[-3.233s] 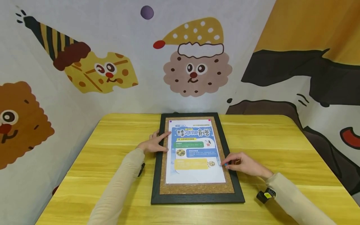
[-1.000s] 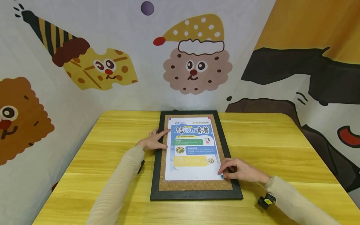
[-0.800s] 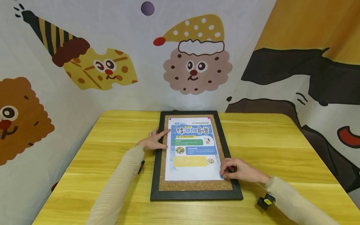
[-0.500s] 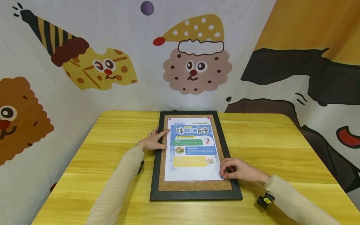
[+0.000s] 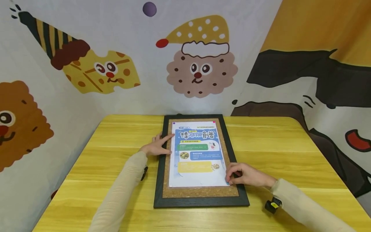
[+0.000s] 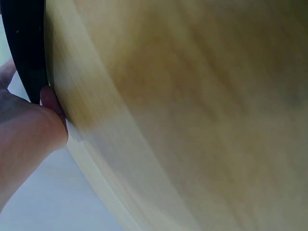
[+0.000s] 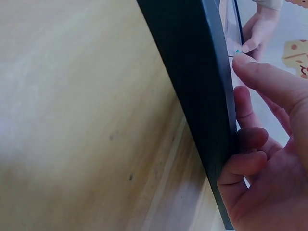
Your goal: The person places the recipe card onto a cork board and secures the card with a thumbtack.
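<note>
A printed poster sheet (image 5: 185, 179) lies on a black-framed cork board (image 5: 201, 202) flat on the table. Pinned at its top corners are a purple push pin (image 5: 174, 123) and a pink one (image 5: 214, 121). My left hand (image 5: 155, 148) rests across the board's left frame, thumb and forefinger spread straight onto the sheet's left edge. At the sheet's lower right corner my right hand (image 5: 249, 174) pinches a blue push pin (image 5: 227, 183) against the sheet. Thumb and forefinger mostly hide that pin. In the right wrist view the lower fingers are curled beside the black frame (image 7: 197, 86).
The yellow wooden table (image 5: 290, 148) extends to both sides of the board. A cloth backdrop (image 5: 156, 96) printed with cartoon snacks hangs behind the table. On the right wrist sits a small black camera (image 5: 271, 205).
My right hand has moved down along the sheet's right edge to its lower corner, bringing the blue push pin along; there it has stayed for the last second. My left hand has stayed put.
</note>
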`<state>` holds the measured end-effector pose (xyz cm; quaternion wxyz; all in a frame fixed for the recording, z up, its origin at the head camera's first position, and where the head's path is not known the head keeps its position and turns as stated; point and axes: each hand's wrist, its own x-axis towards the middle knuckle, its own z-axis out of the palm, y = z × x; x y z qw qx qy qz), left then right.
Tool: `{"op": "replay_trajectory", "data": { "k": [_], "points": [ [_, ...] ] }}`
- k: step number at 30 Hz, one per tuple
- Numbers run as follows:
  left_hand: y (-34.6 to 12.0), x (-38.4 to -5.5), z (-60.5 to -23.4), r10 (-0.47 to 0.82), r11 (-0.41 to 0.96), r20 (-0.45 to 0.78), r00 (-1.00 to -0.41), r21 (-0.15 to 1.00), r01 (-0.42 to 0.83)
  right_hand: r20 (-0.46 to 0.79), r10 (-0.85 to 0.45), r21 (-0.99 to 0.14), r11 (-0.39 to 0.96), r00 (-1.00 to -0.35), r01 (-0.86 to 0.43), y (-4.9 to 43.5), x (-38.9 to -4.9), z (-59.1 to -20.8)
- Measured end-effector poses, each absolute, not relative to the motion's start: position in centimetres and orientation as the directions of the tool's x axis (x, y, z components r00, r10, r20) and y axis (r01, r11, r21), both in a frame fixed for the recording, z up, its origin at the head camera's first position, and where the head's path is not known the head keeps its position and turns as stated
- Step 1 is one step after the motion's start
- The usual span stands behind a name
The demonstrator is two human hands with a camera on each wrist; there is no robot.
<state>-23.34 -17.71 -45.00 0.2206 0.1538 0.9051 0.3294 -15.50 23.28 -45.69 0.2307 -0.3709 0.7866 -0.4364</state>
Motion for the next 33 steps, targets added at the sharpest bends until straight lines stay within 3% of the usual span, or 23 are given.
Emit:
{"op": "replay_trajectory", "data": {
  "k": [21,33],
  "points": [
    [-17.78,-23.43,-45.30,0.422,0.731,-0.295,-0.857,0.670,0.129,-0.050,-0.802,-0.866,0.332,-0.596,-0.375,23.18,-15.69,-45.53],
    [-17.81,-23.54,-45.34,0.417,0.738,-0.301,-0.858,0.663,0.126,-0.033,-0.804,-0.823,0.359,-0.594,-0.440,22.98,-15.54,-45.44]
  ]
}}
